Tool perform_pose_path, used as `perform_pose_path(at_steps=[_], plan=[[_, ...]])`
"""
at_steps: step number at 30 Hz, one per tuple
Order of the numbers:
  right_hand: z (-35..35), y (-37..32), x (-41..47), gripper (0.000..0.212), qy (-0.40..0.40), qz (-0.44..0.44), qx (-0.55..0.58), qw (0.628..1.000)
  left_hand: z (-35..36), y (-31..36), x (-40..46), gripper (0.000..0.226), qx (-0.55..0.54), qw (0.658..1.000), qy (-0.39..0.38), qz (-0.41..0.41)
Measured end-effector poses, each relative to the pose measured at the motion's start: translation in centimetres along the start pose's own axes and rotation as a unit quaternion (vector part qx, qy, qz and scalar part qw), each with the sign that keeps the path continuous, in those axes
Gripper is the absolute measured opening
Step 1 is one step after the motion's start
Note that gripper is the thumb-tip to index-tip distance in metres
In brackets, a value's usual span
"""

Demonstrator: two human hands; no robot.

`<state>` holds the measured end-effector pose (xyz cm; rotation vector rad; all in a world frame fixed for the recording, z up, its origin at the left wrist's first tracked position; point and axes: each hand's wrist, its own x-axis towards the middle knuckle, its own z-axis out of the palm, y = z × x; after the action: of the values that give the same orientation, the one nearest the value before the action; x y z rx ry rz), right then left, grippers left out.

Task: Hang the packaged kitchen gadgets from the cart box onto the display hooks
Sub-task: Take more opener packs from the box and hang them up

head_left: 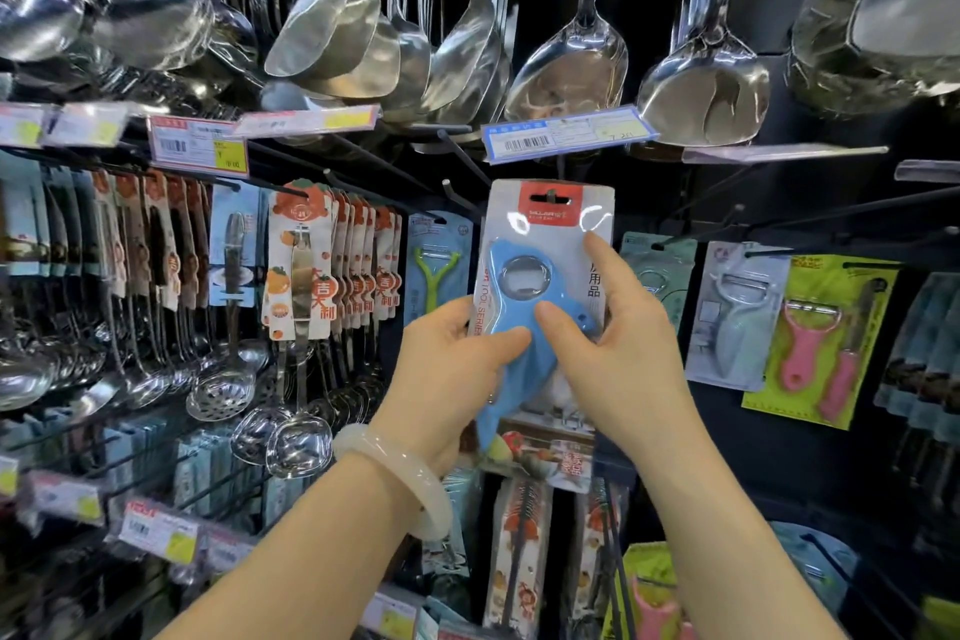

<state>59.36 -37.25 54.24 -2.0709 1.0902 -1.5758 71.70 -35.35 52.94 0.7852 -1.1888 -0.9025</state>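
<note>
The left hand (447,369) grips the lower left edge of a packaged blue gadget (535,307), thumb curled across the front of the blister. A pale bangle (400,478) sits on that wrist. The right hand (618,348) holds the package's right side, thumb pressed on the blue plastic and forefinger stretched up along the card's right edge. The package stands upright in front of the display wall, its red header with the hang slot at the top, level with a black display hook (460,198) just to its left; whether the slot is on any hook cannot be told. Around it hang a green peeler pack (436,270), orange-printed cards (296,260) and a pink peeler set (815,343). Steel spatulas (571,62) hang above a blue price tag (566,133).
</note>
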Motion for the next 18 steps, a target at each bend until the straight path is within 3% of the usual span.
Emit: perform_pose_path(at_steps=[7, 13, 18], plan=[[-0.1, -1.2, -0.5, 0.068, -0.014, 0.031, -0.051, 0.998, -0.2, 0.4, -0.4, 0.025, 0.006, 1.000, -0.011, 0.000], [-0.8, -2.5, 0.1, 0.069, -0.028, 0.042, -0.090, 0.995, -0.4, 1.1, -0.4, 0.063, 0.023, 0.999, -0.029, 0.024], [-0.7, -2.8, 0.0, 0.066, -0.004, 0.039, -0.111, 0.993, -0.4, 1.2, -0.5, 0.054, 0.014, 0.998, -0.060, 0.035]])
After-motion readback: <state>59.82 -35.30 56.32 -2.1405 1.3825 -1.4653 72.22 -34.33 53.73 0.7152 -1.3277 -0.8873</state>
